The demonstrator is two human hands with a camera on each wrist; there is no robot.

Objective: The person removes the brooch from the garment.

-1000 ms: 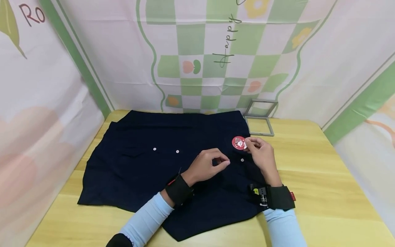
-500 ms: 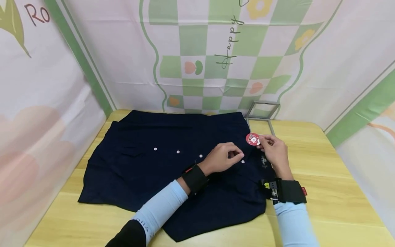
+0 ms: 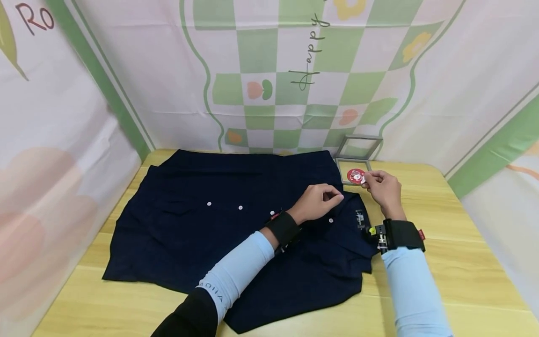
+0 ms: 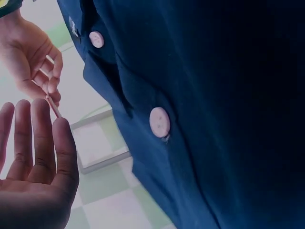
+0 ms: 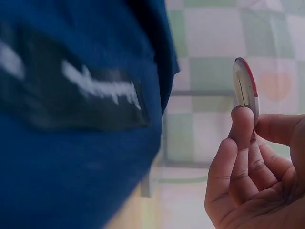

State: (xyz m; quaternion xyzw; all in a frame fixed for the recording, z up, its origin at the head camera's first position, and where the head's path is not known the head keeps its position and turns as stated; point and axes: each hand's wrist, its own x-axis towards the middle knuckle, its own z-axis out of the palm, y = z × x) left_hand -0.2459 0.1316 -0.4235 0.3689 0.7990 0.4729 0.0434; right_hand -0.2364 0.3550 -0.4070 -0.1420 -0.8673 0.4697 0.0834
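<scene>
A red round pin badge (image 3: 355, 176) with a white cartoon figure is pinched between the thumb and fingers of my right hand (image 3: 384, 189). The right wrist view shows the pale back of the badge (image 5: 243, 88) with its pin bar. Behind it stands a grey-framed display case (image 3: 363, 137), hinged open, its lower half overlapped by the badge in the head view. My left hand (image 3: 316, 202) hovers over the dark navy shirt (image 3: 168, 234), holding nothing; in the left wrist view its fingers (image 4: 42, 138) are extended.
The shirt lies spread over much of the wooden table (image 3: 446, 262), with white buttons (image 4: 159, 122) along its front and a dark label (image 3: 360, 218) near its right end. Printed curtains (image 3: 177, 93) hang behind the table and on both sides.
My right hand has carried the pin badge rightward and away from me, from over the shirt to the display case. The left hand has moved right and a little farther forward.
</scene>
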